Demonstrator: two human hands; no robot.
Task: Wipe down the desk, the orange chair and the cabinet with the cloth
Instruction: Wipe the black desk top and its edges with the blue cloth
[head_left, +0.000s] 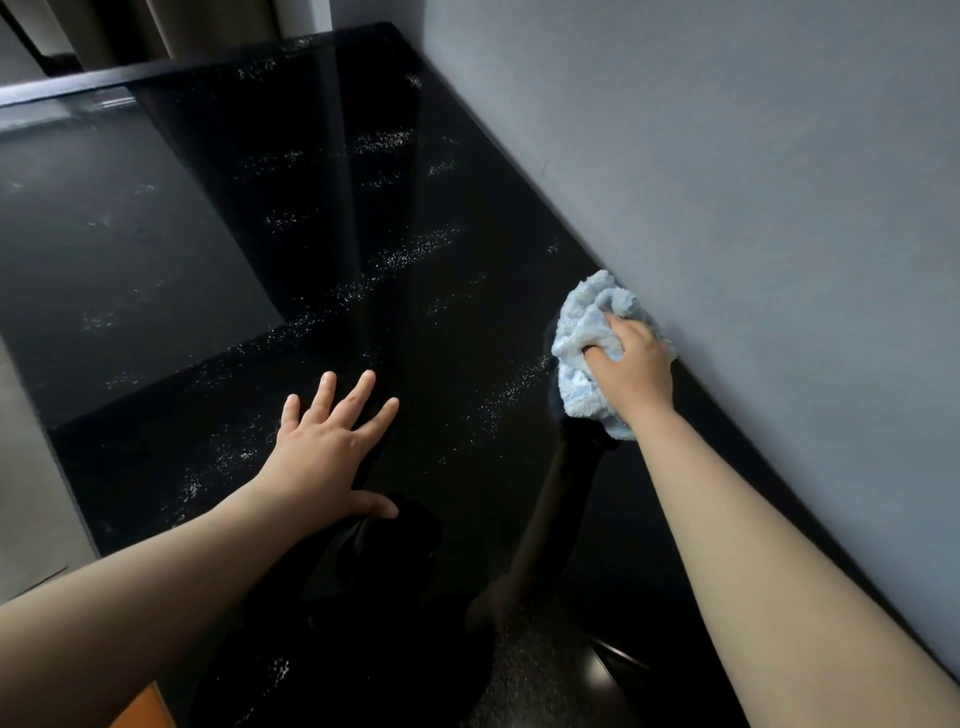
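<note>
The cloth (592, 343), blue and fluffy, sits bunched on the shiny black tabletop (441, 218) by the wall (753, 156). The right hand (631, 364) grips it. The left hand (327, 447) lies flat, fingers spread.

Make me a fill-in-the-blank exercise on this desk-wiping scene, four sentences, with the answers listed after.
1. The right hand grips a crumpled light ____ cloth.
2. The cloth is pressed on the desk where it meets the grey ____.
3. The left hand lies flat on the desk, holding ____.
4. White specks streak the glossy ____ desk top.

Missing words: blue; wall; nothing; black.
</note>
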